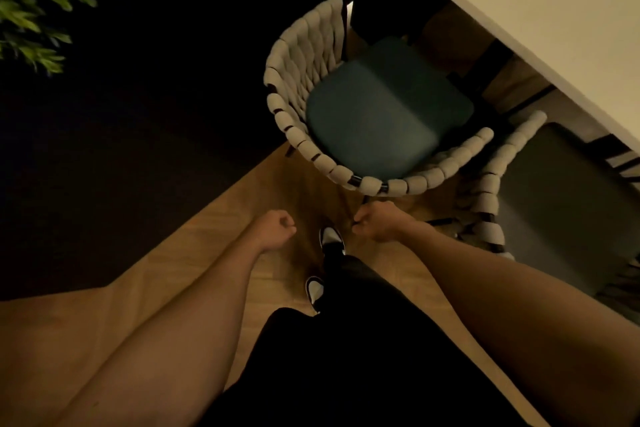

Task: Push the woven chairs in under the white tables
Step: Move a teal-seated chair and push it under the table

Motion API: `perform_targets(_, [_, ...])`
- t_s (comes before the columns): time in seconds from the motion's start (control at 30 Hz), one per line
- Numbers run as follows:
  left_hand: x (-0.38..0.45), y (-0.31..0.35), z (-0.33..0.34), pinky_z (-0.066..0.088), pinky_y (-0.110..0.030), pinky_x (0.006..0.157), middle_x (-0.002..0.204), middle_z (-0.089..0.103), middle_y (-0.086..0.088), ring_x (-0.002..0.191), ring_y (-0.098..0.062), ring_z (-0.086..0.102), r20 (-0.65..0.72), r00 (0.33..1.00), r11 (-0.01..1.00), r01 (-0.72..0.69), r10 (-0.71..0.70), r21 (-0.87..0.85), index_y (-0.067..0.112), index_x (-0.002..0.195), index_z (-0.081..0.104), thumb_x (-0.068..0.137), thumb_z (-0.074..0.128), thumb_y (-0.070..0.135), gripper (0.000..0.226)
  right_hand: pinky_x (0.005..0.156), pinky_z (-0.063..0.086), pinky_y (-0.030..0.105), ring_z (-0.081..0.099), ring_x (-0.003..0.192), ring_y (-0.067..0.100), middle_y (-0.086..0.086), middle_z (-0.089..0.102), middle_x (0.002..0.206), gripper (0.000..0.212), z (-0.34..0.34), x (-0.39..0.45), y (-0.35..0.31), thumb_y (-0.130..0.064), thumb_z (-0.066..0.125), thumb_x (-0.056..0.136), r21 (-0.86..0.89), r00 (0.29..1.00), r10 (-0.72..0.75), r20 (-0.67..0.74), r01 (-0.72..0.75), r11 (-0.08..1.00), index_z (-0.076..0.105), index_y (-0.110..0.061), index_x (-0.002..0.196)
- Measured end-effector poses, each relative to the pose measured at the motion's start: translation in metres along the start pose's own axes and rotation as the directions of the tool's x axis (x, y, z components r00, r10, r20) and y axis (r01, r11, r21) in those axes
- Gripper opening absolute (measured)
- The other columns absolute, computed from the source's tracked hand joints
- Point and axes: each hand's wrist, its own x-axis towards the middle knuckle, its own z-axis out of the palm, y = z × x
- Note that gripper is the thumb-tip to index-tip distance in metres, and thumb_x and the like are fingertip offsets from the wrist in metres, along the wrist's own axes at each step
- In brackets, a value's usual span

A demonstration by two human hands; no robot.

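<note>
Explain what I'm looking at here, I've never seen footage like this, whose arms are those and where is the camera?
There is no machine: a person wears a wide-angle camera on the head, which looks down past their body, and this is its one picture. The two bare arms are theirs. The left hand and right hand are both curled into loose fists and hold nothing; neither has a grip on anything. Below are their dark trousers and two shoes on a wooden floor. Just ahead stands a woven chair with a dark cushion, its seat mostly clear of the white table. A second chair stands at the right, beside the first. Green leaves show at top left.
</note>
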Motion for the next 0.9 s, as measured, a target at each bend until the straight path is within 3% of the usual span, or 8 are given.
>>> perform_targets(0.3, [0.093,0.013,-0.089,0.047,-0.028,0.081,0.108,0.069,-0.001,0.098,-0.020,0.065,0.035,0.999,0.998,-0.016,0.014,0.055,0.024,0.100,0.067,0.095,0.064,0.026,0.006,0.091,0.054,0.042,0.062,0.103,0.029,0.008,0.067,0.109,0.028,-0.049,0.065,-0.030,-0.028,0.059,0.089,0.203,0.984,0.116,-0.137,-0.087,0.975,0.068,-0.015,0.113])
perform_targets(0.43, [0.138,0.034,-0.122,0.050,-0.033,0.090,0.112,0.068,-0.001,0.103,-0.020,0.063,0.059,0.998,0.994,-0.036,0.030,0.106,0.028,0.102,0.064,0.095,0.064,0.029,0.007,0.089,0.055,0.047,0.065,0.099,0.033,0.012,0.071,0.106,0.039,-0.067,0.082,-0.033,-0.043,0.059,0.084,0.319,0.967,0.202,-0.154,-0.145,0.937,0.070,-0.012,0.105])
perform_targets(0.57, [0.172,0.054,-0.145,0.052,-0.041,0.097,0.122,0.064,-0.005,0.111,-0.027,0.060,-0.060,0.997,0.998,0.048,-0.049,-0.030,0.027,0.118,0.060,0.092,0.066,0.033,0.028,0.087,0.054,0.038,0.065,0.103,0.030,0.010,0.072,0.105,0.026,-0.070,0.093,-0.030,-0.032,0.061,0.091,0.430,0.927,0.341,-0.158,-0.246,0.869,0.072,-0.010,0.101])
perform_targets(0.67, [0.195,0.064,-0.156,0.057,-0.041,0.083,0.137,0.056,-0.011,0.116,-0.032,0.059,-0.085,0.969,0.924,0.192,-0.232,-0.331,0.020,0.143,0.047,0.092,0.068,0.028,0.056,0.073,0.046,0.031,0.065,0.096,0.026,0.004,0.068,0.092,0.017,-0.060,0.097,-0.025,-0.031,0.062,0.090,0.636,0.821,0.552,-0.148,-0.348,0.689,0.067,-0.016,0.087])
perform_targets(0.77, [0.214,0.077,-0.160,0.055,-0.046,0.087,0.147,0.048,-0.014,0.126,-0.037,0.053,0.110,0.917,0.678,0.361,-0.385,-0.641,0.018,0.148,0.041,0.097,0.062,0.025,0.056,0.088,0.048,0.038,0.055,0.116,0.031,0.010,0.058,0.123,0.043,-0.049,0.095,-0.031,-0.036,0.064,0.087,0.758,0.606,0.770,-0.203,-0.400,0.515,0.057,-0.017,0.125])
perform_targets(0.83, [0.227,0.085,-0.164,0.046,-0.052,0.104,0.148,0.046,-0.016,0.133,-0.038,0.048,0.185,0.891,0.592,0.419,-0.415,-0.688,0.016,0.147,0.043,0.099,0.059,0.023,0.051,0.102,0.044,0.049,0.045,0.129,0.036,0.012,0.045,0.139,0.069,-0.038,0.095,-0.037,-0.041,0.070,0.082,0.917,0.331,0.940,-0.088,-0.340,0.206,0.043,-0.019,0.142])
perform_targets(0.87, [0.233,0.089,-0.166,0.044,-0.053,0.107,0.148,0.047,-0.015,0.133,-0.037,0.047,0.207,0.882,0.578,0.438,-0.423,-0.689,0.017,0.146,0.045,0.099,0.058,0.022,0.049,0.103,0.044,0.052,0.045,0.129,0.038,0.013,0.043,0.142,0.078,-0.033,0.097,-0.040,-0.043,0.073,0.079,0.967,0.243,0.966,0.093,-0.253,-0.029,0.038,-0.019,0.145])
perform_targets(0.9, [0.240,0.092,-0.167,0.042,-0.054,0.106,0.147,0.049,-0.014,0.132,-0.036,0.049,0.236,0.875,0.569,0.460,-0.423,-0.682,0.018,0.144,0.047,0.100,0.057,0.023,0.046,0.098,0.048,0.054,0.050,0.124,0.038,0.013,0.046,0.140,0.083,-0.030,0.101,-0.044,-0.044,0.074,0.075,0.957,0.249,0.925,0.288,-0.117,-0.267,0.036,-0.018,0.144])
